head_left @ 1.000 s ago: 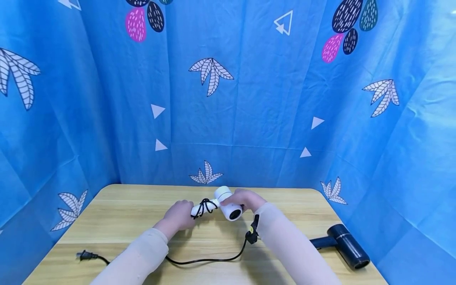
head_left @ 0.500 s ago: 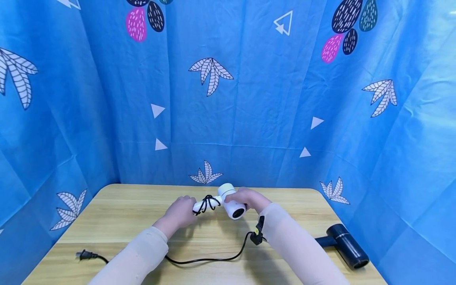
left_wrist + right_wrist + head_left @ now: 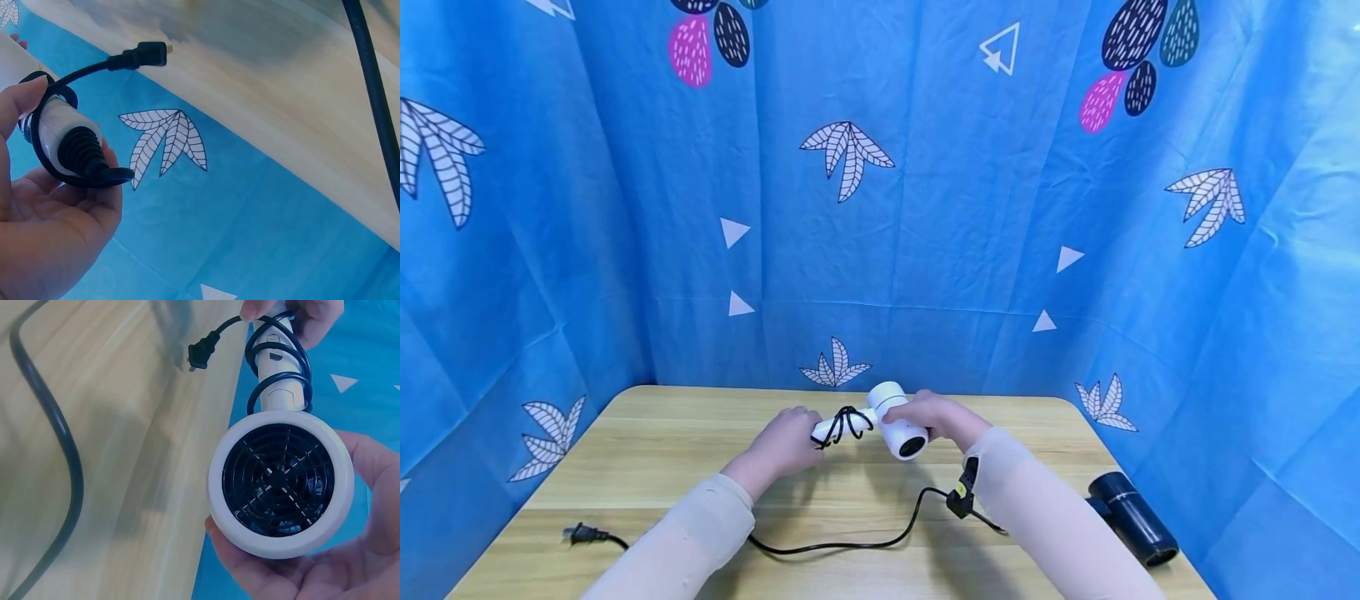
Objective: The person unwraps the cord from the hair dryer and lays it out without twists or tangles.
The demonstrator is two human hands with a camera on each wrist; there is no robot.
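Note:
A white hair dryer [image 3: 904, 437] is held up over the table by both hands, with the black grille of its round end facing the right wrist camera. My left hand [image 3: 784, 443] grips the end of its handle. Around the handle winds a black cord [image 3: 294, 380]. The cord's plug [image 3: 150, 54] sticks out free beside the left thumb. My right hand [image 3: 942, 417] holds the barrel, its thumb on one side and fingers round the other, as the right wrist view shows.
A black hair dryer [image 3: 1133, 521] lies at the table's right edge, its handle partly hidden by the right forearm. A black cord [image 3: 842, 547] crosses the front of the wooden table [image 3: 685, 433], and a plug [image 3: 583, 534] lies at left. Blue patterned curtain [image 3: 887, 250] surrounds the table.
Both hands have shifted a little right and slightly away with the white hair dryer. The right forearm now covers more of the black hair dryer's handle.

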